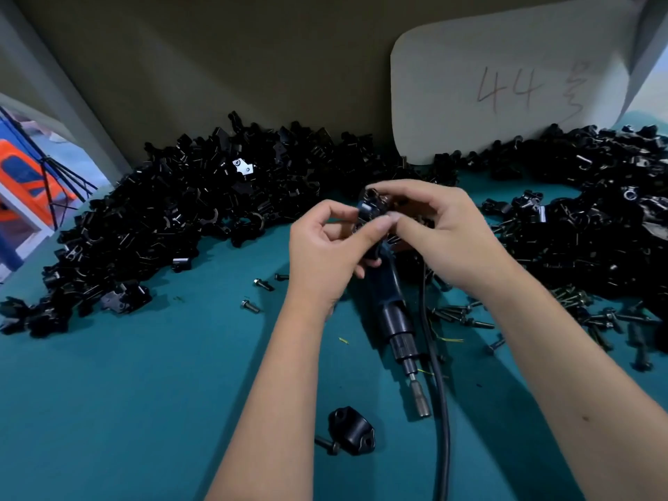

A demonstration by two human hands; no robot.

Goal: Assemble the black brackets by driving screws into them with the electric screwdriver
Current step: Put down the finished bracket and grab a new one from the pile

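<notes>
Both hands meet above the middle of the teal table [144, 392] around one black bracket [370, 207]. My left hand [325, 247] grips it from below and the left, thumb across its front. My right hand [433, 226] pinches its top and right side with curled fingers. The electric screwdriver [395, 320] lies flat on the table beneath the hands, bit tip [419, 399] pointing toward me, touched by neither hand. Its black cable [439, 392] runs alongside. Another black bracket [352, 430] lies close to me with a screw [327, 445] beside it.
A big pile of black brackets [162, 218] fills the left and back. A second pile of brackets [596, 218] covers the right. Loose screws [466, 316] are scattered at right, a few screws [258, 294] at left centre. A white board marked 44 [506, 85] leans against the back wall.
</notes>
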